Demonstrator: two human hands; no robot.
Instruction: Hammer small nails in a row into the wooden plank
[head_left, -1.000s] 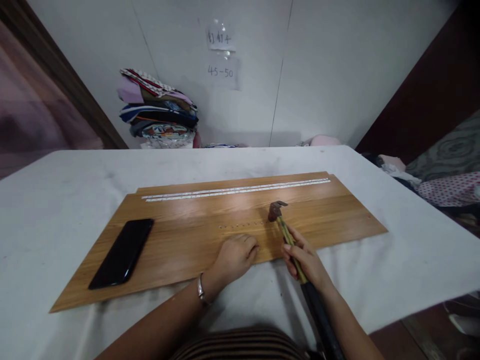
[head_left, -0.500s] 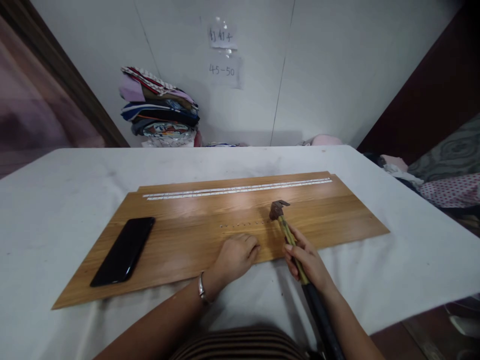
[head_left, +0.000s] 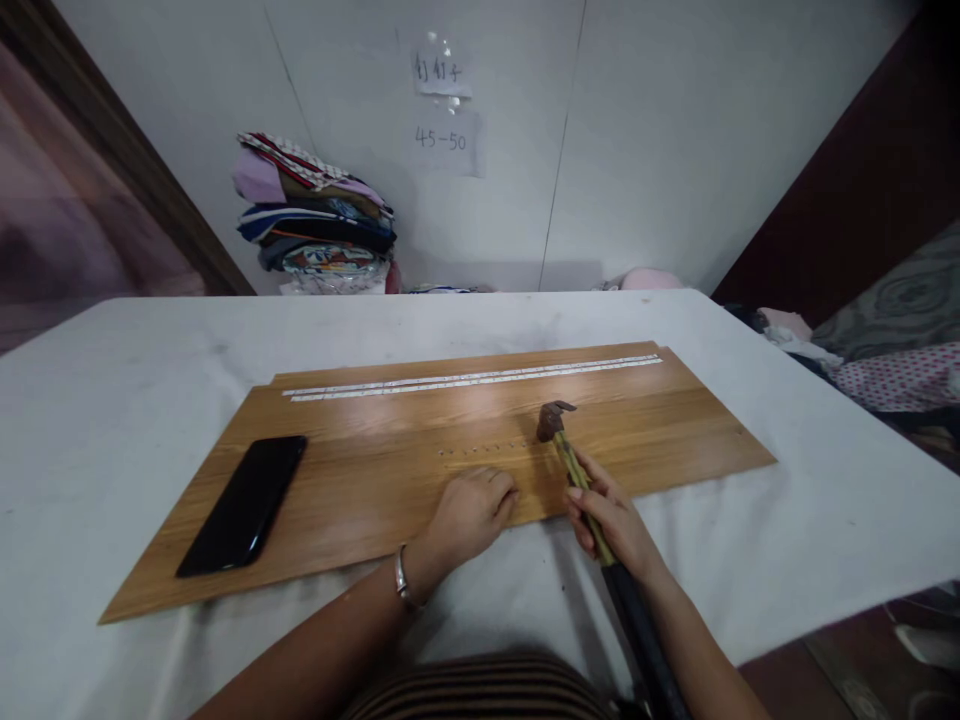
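My right hand (head_left: 609, 517) is wrapped round the yellow handle of a claw hammer (head_left: 570, 460). The hammer's rusty head is over the wooden board (head_left: 360, 500), at the right end of a short row of small nails (head_left: 484, 450); whether it touches the board I cannot tell. The black lower grip of the handle slants down past my wrist. My left hand (head_left: 474, 508) lies on the board's near edge, just below the row, with its fingers curled in. Anything inside those fingers is hidden. A silver bracelet is on my left wrist.
A black phone (head_left: 244, 505) lies on the board's left part. Two white measuring strips (head_left: 472, 377) run along its far side. A white cloth (head_left: 817, 520) covers the table. Folded clothes (head_left: 319, 215) are stacked behind, and paper notes (head_left: 442, 140) hang on the wall.
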